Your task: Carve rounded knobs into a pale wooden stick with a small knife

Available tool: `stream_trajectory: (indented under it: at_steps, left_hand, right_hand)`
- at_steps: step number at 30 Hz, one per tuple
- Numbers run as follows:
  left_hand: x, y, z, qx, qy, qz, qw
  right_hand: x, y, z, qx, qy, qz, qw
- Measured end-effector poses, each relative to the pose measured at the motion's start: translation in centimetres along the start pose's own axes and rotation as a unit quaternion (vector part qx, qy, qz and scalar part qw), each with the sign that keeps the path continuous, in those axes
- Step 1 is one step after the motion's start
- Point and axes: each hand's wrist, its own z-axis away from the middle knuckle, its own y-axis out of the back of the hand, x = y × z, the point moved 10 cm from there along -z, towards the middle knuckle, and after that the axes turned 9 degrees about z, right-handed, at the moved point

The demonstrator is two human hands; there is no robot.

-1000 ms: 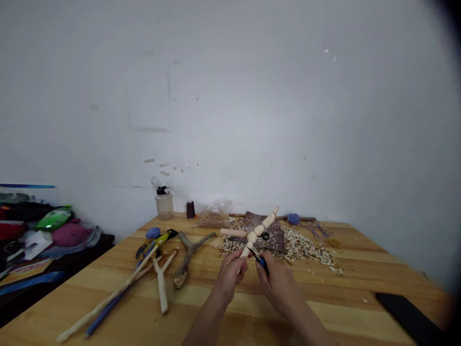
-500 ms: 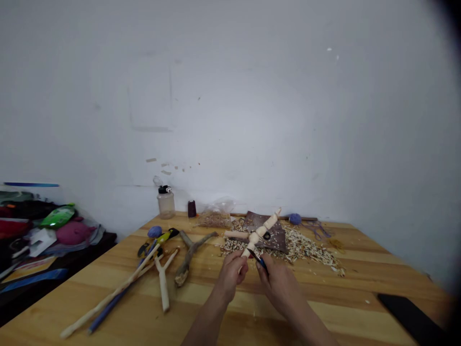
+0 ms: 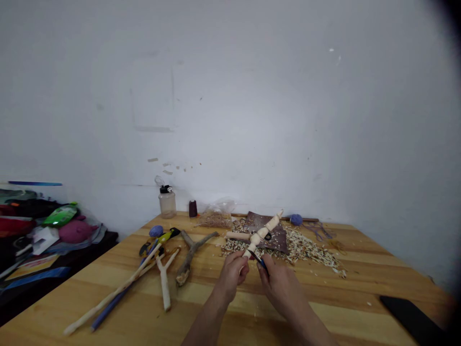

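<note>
My left hand (image 3: 232, 275) is closed round the lower end of a pale, peeled wooden branch (image 3: 258, 237), which slants up to the right and has a side stub pointing left. Cut notches and rounded knobs show along its length. A carving knife (image 3: 262, 261) with a dark blue handle is gripped in my right hand (image 3: 278, 283). Its blade lies against the wood just above my left fingers. Behind the branch, wood shavings (image 3: 306, 247) are heaped over and around a dark brown sheet (image 3: 259, 221).
To the left lie a peeled forked stick (image 3: 164, 283), a bark-covered fork (image 3: 187, 262), and a long pale stick (image 3: 111, 295). A clear bottle (image 3: 167, 204), thread spool (image 3: 193, 208) and plastic bag (image 3: 216, 216) stand along the wall. A black flat object (image 3: 410, 317) lies at the right.
The whole view has shifted slightly, so the table things appear a little further right. Both hands keep their hold on branch and knife, with hardly any movement.
</note>
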Motion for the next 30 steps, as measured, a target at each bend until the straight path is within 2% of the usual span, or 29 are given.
stream_trajectory:
  at_steps: [3, 5, 8, 11, 16, 18, 20, 23, 25, 28, 30]
  left_hand:
    - [0.3, -0.1, 0.0, -0.016, -0.018, -0.073, 0.997]
    - [1.4, -0.2, 0.2, -0.018, -0.066, -0.162, 0.985]
    - [3.4, -0.8, 1.0, -0.012, -0.148, -0.296, 0.944]
    - [4.3, -1.4, 1.6, -0.001, -0.186, -0.398, 0.898]
    - [4.4, -1.7, 1.8, 0.045, -0.192, -0.535, 0.821]
    - [4.2, -1.6, 1.7, 0.06, -0.177, -0.569, 0.801]
    - [4.0, -1.5, 1.7, 0.066, -0.168, -0.584, 0.792]
    - [3.9, -1.4, 1.7, 0.065, -0.173, -0.552, 0.813]
    - [3.8, -1.1, 1.5, 0.057, -0.178, -0.488, 0.853]
    - [2.8, -0.7, 0.9, 0.02, -0.157, -0.328, 0.931]
    - [2.0, -0.5, 0.5, -0.001, -0.133, -0.225, 0.965]
  right_hand:
    - [-0.2, 0.1, 0.0, -0.001, 0.004, 0.021, 1.0]
    - [-0.3, 0.0, -0.1, -0.005, 0.001, 0.029, 1.0]
    - [-0.2, -0.2, -0.1, -0.01, -0.014, 0.031, 0.999]
    - [-0.3, -0.6, -0.2, -0.024, -0.022, 0.034, 0.999]
    - [0.0, -1.1, -0.3, -0.045, -0.042, 0.029, 0.998]
    - [0.0, -1.0, -0.3, -0.046, -0.044, 0.028, 0.998]
    - [-0.1, -1.0, -0.3, -0.045, -0.035, 0.03, 0.998]
    - [-0.2, -1.0, -0.3, -0.042, -0.027, 0.022, 0.999]
    - [-0.1, -1.0, -0.3, -0.033, -0.029, -0.007, 0.999]
    - [0.1, -0.9, -0.4, -0.011, -0.025, -0.082, 0.996]
    - [0.2, -0.3, -0.3, 0.02, -0.016, -0.114, 0.993]
